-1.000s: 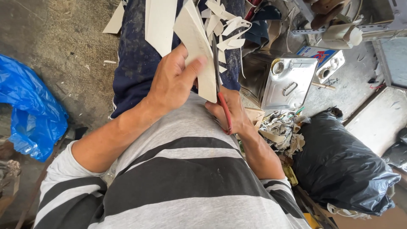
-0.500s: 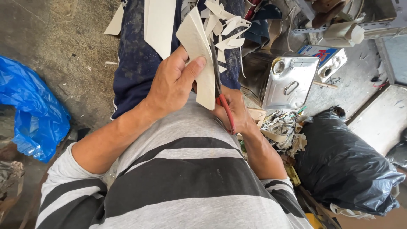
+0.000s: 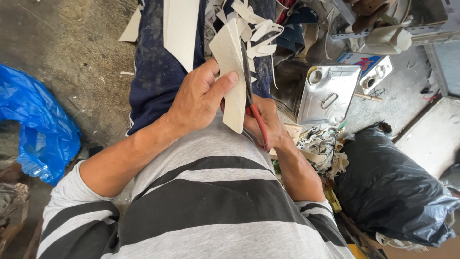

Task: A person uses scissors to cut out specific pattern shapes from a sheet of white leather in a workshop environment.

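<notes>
Off-white board piece (image 3: 230, 72), probably light, stiff and bendable, sits over the lap left of the metal can (image 3: 326, 93), pinched in the left hand (image 3: 199, 98); the right hand (image 3: 268, 124) grips red-handled scissors (image 3: 254, 110) cutting its edge.

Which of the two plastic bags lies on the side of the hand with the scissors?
The black bag, bulging beside the right hand; the blue bag lies across on the left.

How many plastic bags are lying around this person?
2: a blue bag on the ground at the left, and a black bag at the lower right beside the scrap pile. Others may lie out of view.
</notes>
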